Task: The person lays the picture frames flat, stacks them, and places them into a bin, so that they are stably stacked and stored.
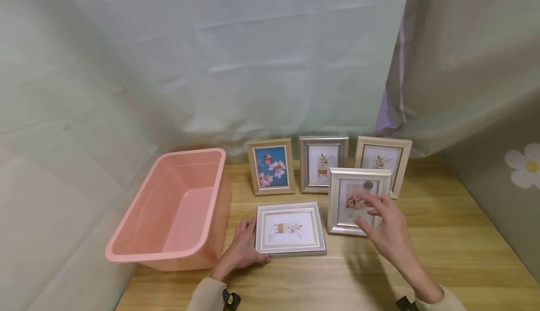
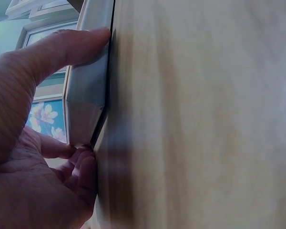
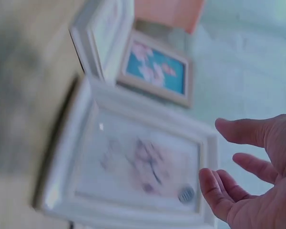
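A silver-white picture frame (image 1: 291,229) with a plant print lies face up on the table, turned sideways. My left hand (image 1: 242,248) holds it at its left end. In the left wrist view, the thumb (image 2: 88,45) presses along the frame's side (image 2: 88,78), and the other fingers bend in at its corner. My right hand (image 1: 390,231) is in front of a standing silver picture frame (image 1: 335,201) with a pink flower print. Its fingers are spread and loosely bent, with nothing held; the right wrist view shows them near that frame's edge (image 3: 207,157).
Behind stand a beige frame with a bird picture (image 1: 270,166), a dark silver frame (image 1: 324,140) and a light gold frame (image 1: 404,161), partly covered by the front one. A pink plastic tub (image 1: 221,194) stands left on the wooden table (image 1: 291,283). Cloth (image 1: 270,77) hangs behind.
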The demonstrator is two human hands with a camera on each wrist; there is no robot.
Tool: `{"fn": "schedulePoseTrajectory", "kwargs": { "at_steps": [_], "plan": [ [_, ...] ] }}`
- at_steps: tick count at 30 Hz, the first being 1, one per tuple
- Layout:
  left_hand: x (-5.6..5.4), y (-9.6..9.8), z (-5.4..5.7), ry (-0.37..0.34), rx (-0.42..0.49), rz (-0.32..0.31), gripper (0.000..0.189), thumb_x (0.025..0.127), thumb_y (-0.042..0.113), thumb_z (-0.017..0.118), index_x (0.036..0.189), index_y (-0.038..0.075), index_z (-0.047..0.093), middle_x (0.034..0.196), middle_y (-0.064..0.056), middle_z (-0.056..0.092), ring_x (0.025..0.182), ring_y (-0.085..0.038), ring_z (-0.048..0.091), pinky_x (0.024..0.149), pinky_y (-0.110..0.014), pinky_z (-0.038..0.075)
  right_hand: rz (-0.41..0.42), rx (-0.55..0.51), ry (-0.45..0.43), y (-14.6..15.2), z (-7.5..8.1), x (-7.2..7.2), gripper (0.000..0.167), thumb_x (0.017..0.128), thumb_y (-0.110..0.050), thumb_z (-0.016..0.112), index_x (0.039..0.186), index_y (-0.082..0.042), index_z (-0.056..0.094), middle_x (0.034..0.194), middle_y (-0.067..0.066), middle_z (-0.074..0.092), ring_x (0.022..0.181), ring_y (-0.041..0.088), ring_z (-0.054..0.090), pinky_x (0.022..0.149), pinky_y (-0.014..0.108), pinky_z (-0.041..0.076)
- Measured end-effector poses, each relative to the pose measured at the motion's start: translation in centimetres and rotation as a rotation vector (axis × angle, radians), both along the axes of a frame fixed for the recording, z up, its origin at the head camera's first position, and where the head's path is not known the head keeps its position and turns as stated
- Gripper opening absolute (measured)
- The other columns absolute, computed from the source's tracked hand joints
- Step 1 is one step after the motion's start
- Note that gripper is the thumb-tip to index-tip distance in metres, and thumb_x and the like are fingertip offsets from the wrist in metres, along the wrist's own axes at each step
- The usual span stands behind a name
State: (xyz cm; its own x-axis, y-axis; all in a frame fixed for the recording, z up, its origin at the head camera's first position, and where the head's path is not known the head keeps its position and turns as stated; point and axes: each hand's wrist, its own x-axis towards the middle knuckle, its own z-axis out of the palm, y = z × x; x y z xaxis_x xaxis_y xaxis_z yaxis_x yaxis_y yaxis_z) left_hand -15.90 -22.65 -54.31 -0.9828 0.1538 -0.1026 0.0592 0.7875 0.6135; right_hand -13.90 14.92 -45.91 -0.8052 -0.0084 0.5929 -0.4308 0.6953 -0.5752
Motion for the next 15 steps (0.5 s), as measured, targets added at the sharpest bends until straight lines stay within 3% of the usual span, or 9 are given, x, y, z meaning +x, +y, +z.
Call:
{"fn": "schedulePoseTrajectory", "kwargs": {
  "at_steps": [3, 10, 12, 15],
  "plan": [
    [0.0, -0.1, 0.1, 0.002, -0.002, -0.004, 0.129, 0.059, 0.026, 0.106, 0.166, 0.004, 0.038, 0.137, -0.020, 0.053, 0.127, -0.033, 0.046, 0.110, -0.055, 0.049, -0.018, 0.029, 0.076, 1.3, 0.9, -1.2, 0.066, 0.065, 0.008, 0.097, 0.127, 0.000, 0.076, 0.111, 0.023, 0.070, 0.080, 0.040, 0.075, 0.070, 0.036, 0.060],
    [-0.1, 0.0, 0.3, -0.001, 0.012, -0.008, 0.129, 0.058, 0.027, 0.106, 0.164, -0.001, 0.038, 0.137, -0.021, 0.052, 0.129, -0.036, 0.046, 0.114, -0.059, 0.047, -0.057, 0.084, 0.127, 4.0, 2.4, -3.7, 0.070, 0.066, 0.013, 0.096, 0.131, 0.000, 0.075, 0.119, 0.030, 0.063, 0.084, 0.036, 0.067, 0.079, 0.024, 0.047],
    [-0.1, 0.0, 0.4, -0.004, 0.010, -0.009, 0.129, 0.058, 0.028, 0.106, 0.164, -0.001, 0.038, 0.137, -0.020, 0.052, 0.129, -0.036, 0.046, 0.115, -0.059, 0.046, -0.044, 0.095, 0.118, 4.7, 2.6, -4.4, 0.071, 0.066, 0.014, 0.095, 0.132, 0.000, 0.074, 0.122, 0.032, 0.062, 0.093, 0.037, 0.063, 0.084, 0.031, 0.045],
    [0.0, 0.0, 0.4, -0.007, 0.012, -0.009, 0.129, 0.059, 0.027, 0.106, 0.164, -0.001, 0.037, 0.137, -0.020, 0.052, 0.129, -0.036, 0.046, 0.115, -0.059, 0.046, -0.004, 0.106, 0.084, 5.5, 2.8, -5.2, 0.071, 0.068, 0.015, 0.093, 0.134, 0.001, 0.072, 0.126, 0.033, 0.060, 0.108, 0.044, 0.058, 0.087, 0.051, 0.047]
  ]
}}
